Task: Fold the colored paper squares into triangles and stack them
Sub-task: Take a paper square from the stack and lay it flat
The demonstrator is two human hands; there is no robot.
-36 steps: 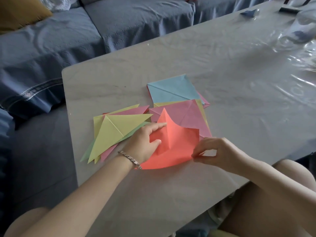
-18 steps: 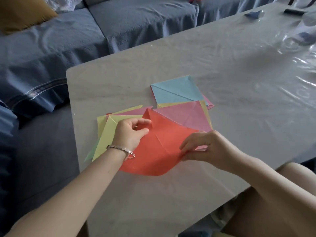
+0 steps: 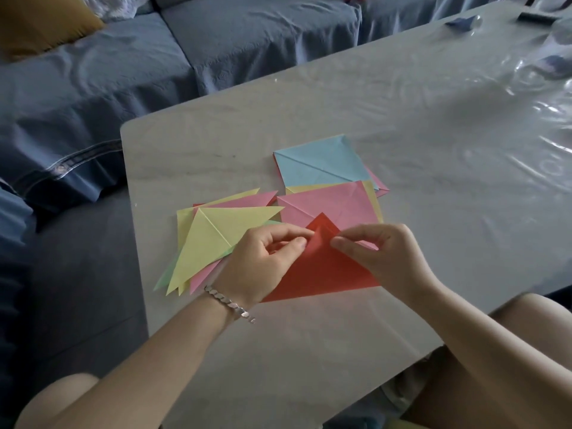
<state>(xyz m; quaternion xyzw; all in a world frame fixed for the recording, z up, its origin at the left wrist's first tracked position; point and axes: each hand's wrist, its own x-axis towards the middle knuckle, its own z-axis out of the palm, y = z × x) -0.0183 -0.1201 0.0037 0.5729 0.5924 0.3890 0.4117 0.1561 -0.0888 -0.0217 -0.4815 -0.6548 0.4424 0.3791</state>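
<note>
We see the red paper (image 3: 320,270) folded over into a triangle, its long edge toward the person and its point away, lying on the pale table (image 3: 340,103) with the tip overlapping the near edge of a pink square (image 3: 328,201). Both hands meet at that tip. The left hand (image 3: 266,261) has its fingers curled, and thumb and forefinger pinch the left side of the point; a silver bracelet (image 3: 230,305) sits on that wrist. The right hand (image 3: 382,258) pinches the right side of the point in the same way, with its other fingers curled behind; it covers the triangle's right corner. Just left of the left hand we find the stack of folded triangles (image 3: 198,274), fanned out in pink, green and yellow, with a yellow triangle (image 3: 216,239) on top; the left hand covers its near corner. Beyond the pink square a yellow sheet (image 3: 370,193) peeks out from under it, and farther still lies a light blue square (image 3: 322,164) with a diagonal crease, over more pink paper. A blue-covered sofa (image 3: 93,88) runs along the far side of the table, with a mustard cushion (image 3: 40,23) at its left end.
</note>
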